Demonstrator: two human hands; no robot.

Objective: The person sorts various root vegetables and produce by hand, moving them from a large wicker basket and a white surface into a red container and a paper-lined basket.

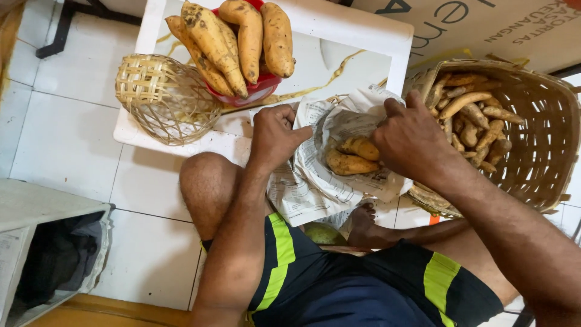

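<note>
A sheet of newspaper (315,181) is folded into a cone-like wrap over my lap, with two or three sweet potatoes (351,162) inside it. My left hand (275,136) pinches the wrap's left edge. My right hand (411,142) grips the paper's right side, fingers curled over the rim, just beside the potatoes. A large woven basket (544,139) at the right holds several smaller sweet potatoes (469,118).
A red bowl (257,91) heaped with big sweet potatoes (239,36) stands on a white low table (357,30). A small woven bamboo basket (163,100) lies on the table's left corner. A grey box (42,242) sits at lower left on the tiled floor.
</note>
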